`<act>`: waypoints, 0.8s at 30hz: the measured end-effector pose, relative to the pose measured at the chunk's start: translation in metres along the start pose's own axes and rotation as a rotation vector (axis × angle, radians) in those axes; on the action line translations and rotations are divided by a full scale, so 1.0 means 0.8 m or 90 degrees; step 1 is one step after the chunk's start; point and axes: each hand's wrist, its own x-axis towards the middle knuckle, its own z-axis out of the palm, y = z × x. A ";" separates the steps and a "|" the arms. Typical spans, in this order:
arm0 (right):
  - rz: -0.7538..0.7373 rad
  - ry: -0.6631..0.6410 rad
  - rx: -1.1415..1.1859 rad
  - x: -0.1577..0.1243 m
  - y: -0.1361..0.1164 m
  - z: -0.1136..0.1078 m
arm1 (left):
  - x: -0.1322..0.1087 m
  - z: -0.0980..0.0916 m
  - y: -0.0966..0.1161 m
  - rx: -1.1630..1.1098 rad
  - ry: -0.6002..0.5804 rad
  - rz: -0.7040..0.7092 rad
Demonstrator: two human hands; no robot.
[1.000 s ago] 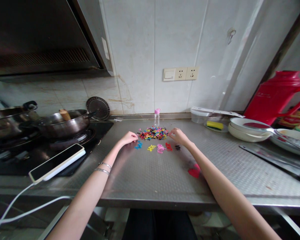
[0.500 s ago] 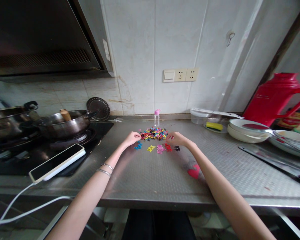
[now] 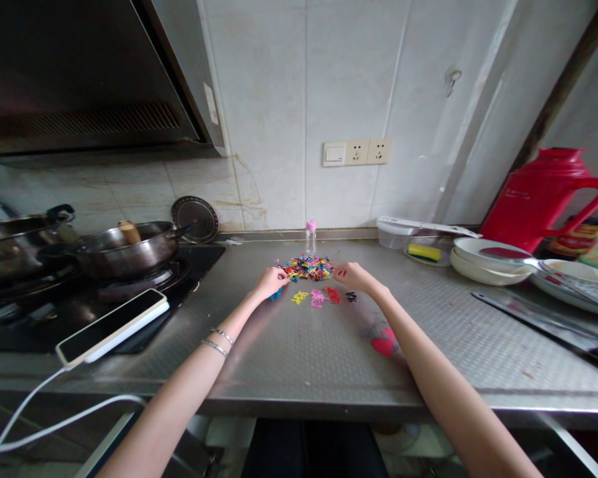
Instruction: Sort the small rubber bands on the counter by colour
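One steel counter [image 3: 299,358] spans the lower half of the frame, and everything being handled is found at its centre. By far the greater share of the small coloured pieces is seen unsorted, in a mixed heap [image 3: 309,267] just below the middle of the frame. Only a small share has been set out by colour, in a row of five little clusters just beneath the heap: blue [image 3: 277,294], yellow [image 3: 299,297], pink [image 3: 318,298], red [image 3: 334,295] and black [image 3: 351,297]. Judged from this, the sorting is at an early stage.

The left hand [image 3: 270,283] is placed at the heap's left edge with its fingers curled and their tips drawn together. The right hand [image 3: 351,276] is placed at the right edge, curled in the same way. Whether a piece is pinched in either hand cannot be told, since the fingertips are too small in the frame.

The blue cluster is partly covered by the left hand. What kind of pieces these are cannot be made out. A red patch [image 3: 385,344] beside the right forearm is blurred and cannot be identified.
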 end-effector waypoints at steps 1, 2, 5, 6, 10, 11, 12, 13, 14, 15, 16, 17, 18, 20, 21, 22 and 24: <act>0.000 0.004 -0.002 0.000 -0.001 0.000 | 0.000 0.000 0.001 0.002 0.003 -0.009; 0.000 0.007 -0.004 0.000 -0.001 -0.001 | 0.001 0.000 0.002 0.004 0.006 -0.018; 0.008 0.009 -0.002 -0.001 -0.004 -0.002 | 0.002 0.000 0.004 0.006 0.013 -0.042; 0.016 0.009 -0.003 -0.002 -0.004 -0.002 | 0.002 0.001 0.005 0.006 0.016 -0.047; 0.034 0.011 -0.016 -0.002 -0.007 -0.003 | 0.003 0.002 0.004 -0.008 0.014 -0.041; 0.034 0.012 -0.020 -0.003 -0.008 -0.003 | 0.004 0.001 0.004 -0.017 0.014 -0.037; 0.031 0.013 -0.025 -0.003 -0.008 -0.004 | 0.004 0.001 0.003 -0.026 0.017 -0.033; 0.029 0.013 -0.029 -0.003 -0.009 -0.004 | 0.004 0.000 0.002 -0.036 0.024 -0.030; 0.028 0.014 -0.032 -0.004 -0.010 -0.005 | 0.005 -0.001 0.001 -0.048 0.032 -0.029; 0.030 0.015 -0.033 -0.005 -0.011 -0.005 | 0.005 -0.003 -0.001 -0.063 0.040 -0.027; 0.036 0.015 -0.035 -0.006 -0.012 -0.006 | 0.006 -0.005 -0.002 -0.080 0.045 -0.026; 0.044 0.017 -0.037 -0.007 -0.014 -0.007 | 0.006 -0.006 -0.003 -0.097 0.049 -0.025; 0.053 0.019 -0.041 -0.008 -0.016 -0.007 | 0.007 -0.008 -0.005 -0.110 0.054 -0.024; 0.065 0.030 -0.052 -0.009 -0.020 -0.007 | 0.008 -0.011 -0.007 -0.125 0.064 -0.023; 0.069 0.036 -0.059 -0.010 -0.022 -0.007 | 0.008 -0.012 -0.008 -0.126 0.070 -0.022; 0.071 0.042 -0.065 -0.010 -0.024 -0.006 | 0.009 -0.013 -0.008 -0.125 0.075 -0.019; 0.071 0.044 -0.070 -0.009 -0.027 -0.005 | 0.009 -0.014 -0.009 -0.120 0.078 -0.010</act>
